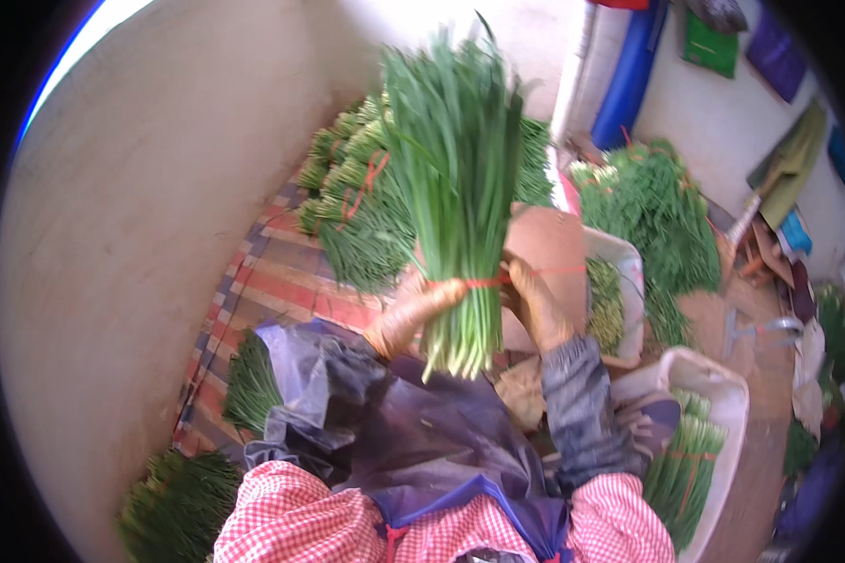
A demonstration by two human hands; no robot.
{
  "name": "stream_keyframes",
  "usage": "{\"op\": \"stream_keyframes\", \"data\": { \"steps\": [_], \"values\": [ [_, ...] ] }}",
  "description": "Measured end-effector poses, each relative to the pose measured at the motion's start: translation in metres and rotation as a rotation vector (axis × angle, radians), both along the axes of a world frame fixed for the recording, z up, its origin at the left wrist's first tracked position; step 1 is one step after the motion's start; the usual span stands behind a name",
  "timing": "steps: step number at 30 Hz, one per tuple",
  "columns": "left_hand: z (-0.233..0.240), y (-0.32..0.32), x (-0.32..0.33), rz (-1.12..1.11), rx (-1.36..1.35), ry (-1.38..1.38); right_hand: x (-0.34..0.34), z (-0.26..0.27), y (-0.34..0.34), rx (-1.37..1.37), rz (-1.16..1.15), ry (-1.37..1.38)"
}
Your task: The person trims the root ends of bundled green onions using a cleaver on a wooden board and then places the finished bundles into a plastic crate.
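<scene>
A thick bunch of green Chinese chives (458,176) is held upright in front of me, leaves up and pale cut stem ends down. My left hand (410,318), in a yellowish glove, grips its lower left side with the thumb across the stems. An orange-red tie band (484,283) crosses the stems, and its loose end stretches out to the right. At the bunch's right side, my gloved right hand (539,306) holds the band against the stems. The fingers behind the bunch are hidden. Below it spreads a dark purple apron (451,429) over my lap.
Tied chive bundles (355,183) are piled on a striped sheet (282,281) by the left wall. White crates (637,281) stand at right; the nearer white crate (736,401) holds bundles (683,464). More greens (655,211) are heaped behind. Cardboard (553,239) stands behind my right hand.
</scene>
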State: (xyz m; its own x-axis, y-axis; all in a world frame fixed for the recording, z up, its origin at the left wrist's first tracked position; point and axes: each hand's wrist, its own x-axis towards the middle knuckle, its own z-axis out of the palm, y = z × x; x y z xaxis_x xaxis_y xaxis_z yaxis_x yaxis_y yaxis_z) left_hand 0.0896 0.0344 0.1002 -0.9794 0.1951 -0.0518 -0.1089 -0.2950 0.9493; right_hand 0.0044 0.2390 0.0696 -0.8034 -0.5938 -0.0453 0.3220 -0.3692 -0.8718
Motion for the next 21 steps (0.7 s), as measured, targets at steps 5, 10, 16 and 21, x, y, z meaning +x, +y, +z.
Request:
{"op": "stream_keyframes", "data": {
  "steps": [5, 10, 16, 21],
  "values": [
    [-0.040, 0.087, 0.048, 0.066, -0.012, -0.123, 0.016, 0.004, 0.027, -0.001, -0.220, -0.242],
    [-0.043, 0.111, -0.007, 0.348, 0.220, 0.027, 0.060, -0.015, 0.047, 0.420, -0.388, 0.158],
    [-0.045, 0.097, -0.014, 0.388, 0.430, -0.359, 0.077, -0.017, 0.071, 0.087, -0.579, 0.043],
    [-0.061, 0.088, -0.024, 0.235, 0.306, -0.114, 0.078, -0.009, 0.074, 0.034, -0.613, -0.116]
  ]
}}
